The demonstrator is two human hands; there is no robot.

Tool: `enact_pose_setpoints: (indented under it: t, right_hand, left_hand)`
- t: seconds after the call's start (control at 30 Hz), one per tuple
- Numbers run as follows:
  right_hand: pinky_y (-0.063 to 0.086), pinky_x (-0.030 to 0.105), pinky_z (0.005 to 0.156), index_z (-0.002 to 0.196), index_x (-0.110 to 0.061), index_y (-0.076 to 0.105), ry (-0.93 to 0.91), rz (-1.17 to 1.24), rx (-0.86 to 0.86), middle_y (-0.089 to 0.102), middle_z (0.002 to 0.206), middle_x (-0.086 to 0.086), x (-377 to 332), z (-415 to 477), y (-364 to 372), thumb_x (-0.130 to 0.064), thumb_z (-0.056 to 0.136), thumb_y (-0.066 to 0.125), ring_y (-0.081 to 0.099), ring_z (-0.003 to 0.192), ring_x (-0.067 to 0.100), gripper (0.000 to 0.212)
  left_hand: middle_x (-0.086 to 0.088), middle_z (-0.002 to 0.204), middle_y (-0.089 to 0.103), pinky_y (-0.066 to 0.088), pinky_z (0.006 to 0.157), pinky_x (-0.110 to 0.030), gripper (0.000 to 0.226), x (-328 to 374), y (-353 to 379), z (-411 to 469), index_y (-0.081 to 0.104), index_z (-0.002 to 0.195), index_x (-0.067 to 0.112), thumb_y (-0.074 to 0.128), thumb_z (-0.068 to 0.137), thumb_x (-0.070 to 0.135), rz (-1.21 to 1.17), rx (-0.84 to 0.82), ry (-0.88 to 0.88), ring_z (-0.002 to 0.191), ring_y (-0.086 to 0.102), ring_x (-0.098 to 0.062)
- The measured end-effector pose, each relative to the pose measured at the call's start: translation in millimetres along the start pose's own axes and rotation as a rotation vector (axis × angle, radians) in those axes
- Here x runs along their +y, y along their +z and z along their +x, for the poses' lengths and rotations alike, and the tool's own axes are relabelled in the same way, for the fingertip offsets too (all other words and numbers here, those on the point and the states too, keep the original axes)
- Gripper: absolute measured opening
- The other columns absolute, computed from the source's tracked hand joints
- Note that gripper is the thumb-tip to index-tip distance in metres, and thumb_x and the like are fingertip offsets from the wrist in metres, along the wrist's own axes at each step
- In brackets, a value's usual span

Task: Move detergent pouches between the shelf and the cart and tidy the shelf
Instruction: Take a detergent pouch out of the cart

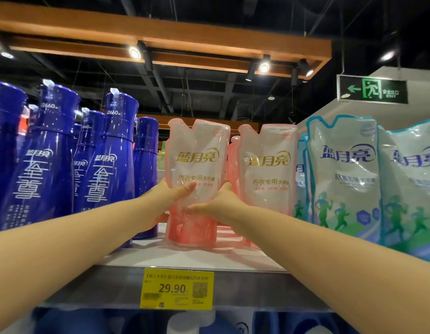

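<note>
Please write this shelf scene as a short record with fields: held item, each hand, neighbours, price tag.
held item: pink translucent plastic detergent pouch, upright
left hand: grips the pouch's left side
right hand: grips its right side
left neighbours: dark blue plastic bottles
right neighbours: second pink pouch, then pale blue pouches
price tag: yellow paper label, 29.90

Shelf (185, 259) front row: two pink pouches (267, 165), two teal pouches (341, 169), at least five blue bottles (112, 165); one price tag (176, 289), one exit sign (373, 89).

Pink pouches (197, 165) are glossy crinkly plastic film, blue bottles (108, 153) shiny hard plastic, price tag (176, 288) matt yellow paper.
</note>
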State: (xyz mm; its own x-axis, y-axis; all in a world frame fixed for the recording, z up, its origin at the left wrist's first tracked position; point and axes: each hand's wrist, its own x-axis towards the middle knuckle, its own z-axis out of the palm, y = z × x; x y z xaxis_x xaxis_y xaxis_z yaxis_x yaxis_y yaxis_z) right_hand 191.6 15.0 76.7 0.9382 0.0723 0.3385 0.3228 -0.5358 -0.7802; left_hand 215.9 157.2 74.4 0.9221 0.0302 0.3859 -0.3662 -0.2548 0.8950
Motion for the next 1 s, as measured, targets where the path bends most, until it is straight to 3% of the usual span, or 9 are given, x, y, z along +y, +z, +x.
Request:
enact_pose_setpoints:
  t: [0.1, 0.3, 0.37, 0.47, 0.73, 0.87, 1.0]
  right_hand:
    - [0.043, 0.036, 0.101, 0.148, -0.012, -0.002, 0.001, 0.001, 0.004, 0.042, 0.14, 0.008, 1, 0, -1, -0.033, 0.07, 0.08, 0.046, 0.125, 0.027, 0.115]
    - [0.044, 0.031, 0.092, 0.147, -0.012, 0.001, 0.003, 0.021, -0.01, 0.045, 0.137, 0.006, 0, -1, -2, -0.03, 0.07, 0.082, 0.05, 0.121, 0.024, 0.113]
    - [0.043, 0.028, 0.086, 0.145, -0.012, 0.005, 0.002, 0.022, -0.007, 0.046, 0.136, 0.005, 0, -1, -2, -0.029, 0.07, 0.082, 0.051, 0.119, 0.023, 0.109]
    - [0.042, 0.029, 0.088, 0.146, -0.011, 0.004, 0.001, 0.012, -0.003, 0.043, 0.139, 0.006, 0, -2, -3, -0.03, 0.071, 0.08, 0.048, 0.123, 0.024, 0.109]
    - [0.043, 0.029, 0.089, 0.144, -0.01, 0.01, 0.002, 0.012, 0.015, 0.045, 0.136, 0.005, 0, -4, -2, -0.03, 0.071, 0.081, 0.05, 0.12, 0.023, 0.103]
    - [0.044, 0.028, 0.086, 0.143, -0.01, 0.012, 0.01, 0.003, 0.016, 0.046, 0.135, 0.005, -2, -5, -3, -0.031, 0.071, 0.08, 0.051, 0.118, 0.023, 0.101]
    - [0.044, 0.031, 0.093, 0.143, -0.01, 0.011, 0.019, -0.029, 0.018, 0.046, 0.136, 0.005, -2, -5, -3, -0.032, 0.072, 0.079, 0.049, 0.121, 0.023, 0.101]
  left_hand:
    - [-0.01, 0.128, 0.057, 0.051, 0.089, -0.046, 0.065, 0, 2, 2, 0.039, 0.138, 0.02, 0.061, 0.081, 0.04, 0.03, -0.025, 0.031, 0.111, 0.058, -0.031]
    - [-0.008, 0.133, 0.053, 0.048, 0.096, -0.049, 0.088, -3, 1, 6, 0.026, 0.144, 0.02, 0.068, 0.071, 0.048, 0.083, -0.017, 0.006, 0.116, 0.055, -0.03]
    - [-0.006, 0.132, 0.054, 0.048, 0.096, -0.05, 0.103, -4, 0, 6, 0.027, 0.144, 0.023, 0.07, 0.057, 0.057, 0.092, -0.027, 0.013, 0.116, 0.056, -0.029]
    - [-0.005, 0.131, 0.055, 0.047, 0.096, -0.052, 0.118, -8, -1, 11, 0.028, 0.143, 0.025, 0.071, 0.041, 0.063, 0.081, -0.032, 0.015, 0.116, 0.056, -0.03]
    - [-0.006, 0.131, 0.055, 0.048, 0.095, -0.052, 0.131, -10, -1, 14, 0.029, 0.143, 0.026, 0.07, 0.028, 0.073, 0.079, -0.021, 0.049, 0.116, 0.055, -0.03]
    - [-0.006, 0.132, 0.054, 0.047, 0.097, -0.052, 0.121, -5, 1, 8, 0.028, 0.144, 0.023, 0.068, 0.038, 0.068, 0.097, -0.021, 0.042, 0.117, 0.055, -0.03]
    - [-0.007, 0.13, 0.056, 0.048, 0.095, -0.052, 0.142, -4, 1, 7, 0.031, 0.142, 0.021, 0.071, 0.019, 0.078, 0.118, -0.006, 0.022, 0.116, 0.056, -0.031]
